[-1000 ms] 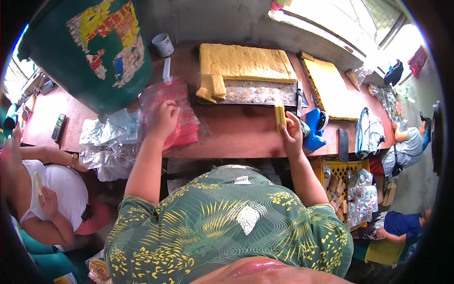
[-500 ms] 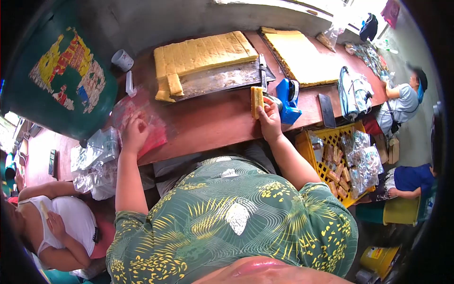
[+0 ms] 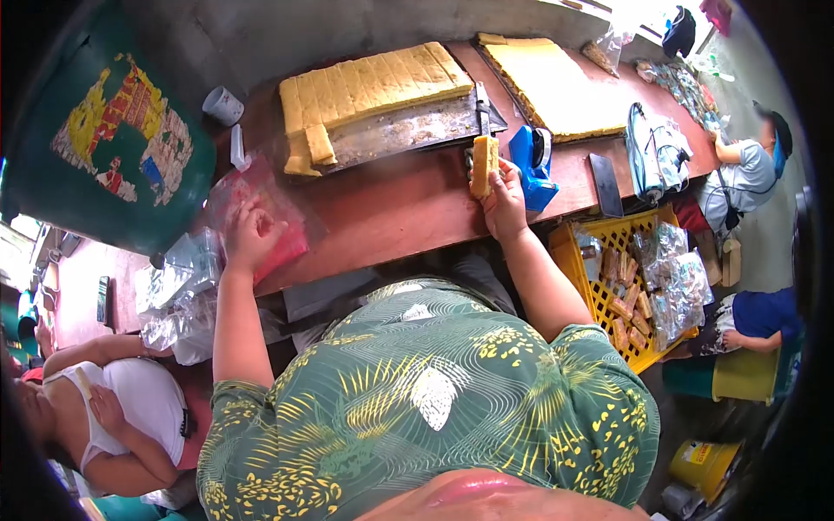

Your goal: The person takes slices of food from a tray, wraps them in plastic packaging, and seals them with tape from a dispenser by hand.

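Observation:
My right hand [image 3: 504,195] grips a yellow cake bar [image 3: 485,165], held upright over the table near the blue tape dispenser [image 3: 532,169]. My left hand [image 3: 250,233] rests on red and clear plastic wrappers [image 3: 282,227], its fingers curled with thumb and fingertips close together; whether they pinch a wrapper is too small to tell. Behind the hands a tray [image 3: 400,135] bears a slab of sliced yellow cake [image 3: 373,82], its front part bare. A knife [image 3: 483,108] lies at the tray's right edge. A second cake slab [image 3: 565,87] stands farther right.
A big green drum [image 3: 113,156], a white cup [image 3: 223,105] and clear bags [image 3: 178,286] are at the left. A dark phone [image 3: 605,185] lies right. A yellow crate [image 3: 599,252] holds wrapped bars. One person [image 3: 130,408] sits left; others are at the right.
The view has swung right, so the table things appear farther left. My right hand has turned the cake bar slightly. My left hand stays on the wrappers, its fingers now curled.

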### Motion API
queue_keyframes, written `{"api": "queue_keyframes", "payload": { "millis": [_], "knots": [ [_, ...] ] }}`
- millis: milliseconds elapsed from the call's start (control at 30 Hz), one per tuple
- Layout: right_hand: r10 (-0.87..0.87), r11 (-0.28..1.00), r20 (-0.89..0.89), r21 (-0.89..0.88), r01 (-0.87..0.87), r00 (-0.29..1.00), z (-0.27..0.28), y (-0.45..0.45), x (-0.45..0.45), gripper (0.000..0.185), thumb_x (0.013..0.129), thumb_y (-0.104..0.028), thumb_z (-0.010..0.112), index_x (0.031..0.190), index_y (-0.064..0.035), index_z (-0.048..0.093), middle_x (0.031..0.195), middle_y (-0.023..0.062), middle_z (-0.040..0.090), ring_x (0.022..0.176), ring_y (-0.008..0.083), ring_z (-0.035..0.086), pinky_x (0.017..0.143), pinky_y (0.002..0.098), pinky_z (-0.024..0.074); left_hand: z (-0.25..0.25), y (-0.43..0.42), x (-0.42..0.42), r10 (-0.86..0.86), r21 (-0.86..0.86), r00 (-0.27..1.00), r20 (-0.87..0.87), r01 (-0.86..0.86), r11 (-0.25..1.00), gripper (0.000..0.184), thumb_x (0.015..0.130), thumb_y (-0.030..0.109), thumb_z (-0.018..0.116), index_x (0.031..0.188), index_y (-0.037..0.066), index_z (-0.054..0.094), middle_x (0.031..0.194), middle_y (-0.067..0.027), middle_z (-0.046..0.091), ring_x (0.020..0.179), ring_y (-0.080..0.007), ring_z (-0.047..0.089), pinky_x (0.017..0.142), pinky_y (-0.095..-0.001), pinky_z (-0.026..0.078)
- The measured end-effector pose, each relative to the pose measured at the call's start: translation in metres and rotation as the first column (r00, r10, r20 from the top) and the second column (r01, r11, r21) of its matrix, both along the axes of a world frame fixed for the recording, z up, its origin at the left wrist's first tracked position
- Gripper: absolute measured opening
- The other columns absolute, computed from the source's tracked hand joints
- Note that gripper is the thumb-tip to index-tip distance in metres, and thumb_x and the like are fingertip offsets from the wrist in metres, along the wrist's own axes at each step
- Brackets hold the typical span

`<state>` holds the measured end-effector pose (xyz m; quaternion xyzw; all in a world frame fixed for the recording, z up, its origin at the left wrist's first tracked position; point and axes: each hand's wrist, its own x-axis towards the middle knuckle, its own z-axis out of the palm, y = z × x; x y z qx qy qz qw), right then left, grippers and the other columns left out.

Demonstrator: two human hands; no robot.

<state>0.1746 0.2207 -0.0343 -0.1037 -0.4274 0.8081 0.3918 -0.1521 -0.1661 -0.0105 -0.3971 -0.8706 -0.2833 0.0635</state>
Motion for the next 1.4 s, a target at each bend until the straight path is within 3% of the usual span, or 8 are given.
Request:
{"api": "queue_keyframes", "payload": {
  "millis": [133,267,567,767,967,1200,1333,1400],
  "knots": [
    [-0.031,0.995,0.069,0.097,0.024,0.997,-0.013,0.005,-0.003,0.046,0.105,-0.019,0.061,0.144,-0.006,0.04,0.125,0.0147,0.062,0.108,0.0233,0.067,0.093,0.0394,0.0563,-0.006,0.0,0.001,-0.041,0.013,0.985,-0.166,0.043,0.999,0.031,0.079,0.036,0.083,0.086,0.01,0.067,0.139,-0.0146,0.063,0.131,-0.0388,0.053,0.113,-0.0507,0.039],
    [-0.115,0.984,0.142,0.149,0.094,0.983,-0.017,0.003,-0.006,0.046,0.104,-0.016,0.064,0.142,-0.0036,0.043,0.111,0.009,0.066,0.096,0.0137,0.064,0.086,0.0304,0.0534,-0.007,0.0,-0.001,-0.027,-0.033,0.984,-0.174,0.022,0.999,0.032,0.081,0.033,0.082,0.089,0.008,0.064,0.143,-0.0143,0.06,0.131,-0.0382,0.053,0.113,-0.0507,0.04],
    [-0.09,0.944,0.087,0.325,0.057,0.992,-0.011,-0.015,-0.011,0.042,0.099,-0.012,0.07,0.134,-0.006,0.046,0.1,0.005,0.064,0.084,0.0097,0.061,0.073,0.0253,0.0514,0.007,0.001,0.013,-0.002,-0.058,0.996,-0.085,-0.003,0.998,0.03,0.089,0.032,0.077,0.088,0.007,0.06,0.146,-0.0128,0.058,0.136,-0.0373,0.05,0.117,-0.0502,0.035],
    [-0.18,0.881,0.148,0.464,0.092,0.972,-0.009,-0.027,-0.014,0.042,0.098,-0.013,0.072,0.132,-0.0058,0.048,0.098,0.0044,0.064,0.083,0.0091,0.061,0.073,0.026,0.0517,0.004,-0.003,0.01,-0.016,-0.069,0.993,-0.114,0.008,0.998,0.03,0.092,0.034,0.074,0.089,0.007,0.061,0.148,-0.0147,0.058,0.14,-0.0379,0.047,0.118,-0.0512,0.032],
    [-0.404,0.743,0.195,0.64,0.196,0.894,-0.012,-0.032,-0.016,0.042,0.094,-0.018,0.076,0.127,-0.005,0.052,0.099,0.0059,0.065,0.084,0.0098,0.061,0.074,0.0276,0.0522,0.008,-0.002,0.014,-0.016,-0.068,0.995,-0.1,0.009,0.998,0.03,0.089,0.034,0.076,0.089,0.008,0.061,0.148,-0.0131,0.058,0.141,-0.0371,0.047,0.12,-0.0522,0.03],
    [-0.568,0.572,0.246,0.804,0.162,0.786,0.001,-0.041,-0.013,0.041,0.092,-0.021,0.077,0.122,-0.0048,0.053,0.098,0.0075,0.064,0.081,0.0133,0.061,0.075,0.0311,0.0534,0.006,-0.003,0.008,-0.029,-0.067,0.998,-0.062,0.025,0.997,0.028,0.094,0.031,0.071,0.085,0.006,0.063,0.148,-0.013,0.058,0.143,-0.0361,0.045,0.12,-0.0502,0.03],
    [-0.538,0.611,0.308,0.784,0.112,0.785,0.004,-0.041,-0.013,0.042,0.092,-0.019,0.078,0.122,-0.0045,0.053,0.101,0.0088,0.064,0.084,0.0143,0.063,0.078,0.0317,0.0541,0.005,-0.004,0.007,-0.009,-0.008,0.998,0.057,0.009,1.0,0.027,0.097,0.027,0.067,0.085,0.004,0.066,0.146,-0.013,0.06,0.142,-0.0364,0.046,0.12,-0.0495,0.031],
    [-0.517,0.624,0.292,0.772,0.121,0.805,0.007,-0.041,-0.014,0.041,0.092,-0.018,0.077,0.122,-0.0044,0.053,0.101,0.0087,0.064,0.086,0.0142,0.063,0.079,0.0317,0.0541,0.004,-0.003,0.005,-0.016,-0.006,1.0,0.004,0.016,1.0,0.027,0.097,0.027,0.067,0.085,0.003,0.067,0.145,-0.0133,0.06,0.14,-0.0368,0.048,0.118,-0.0491,0.033]
  ]
}}
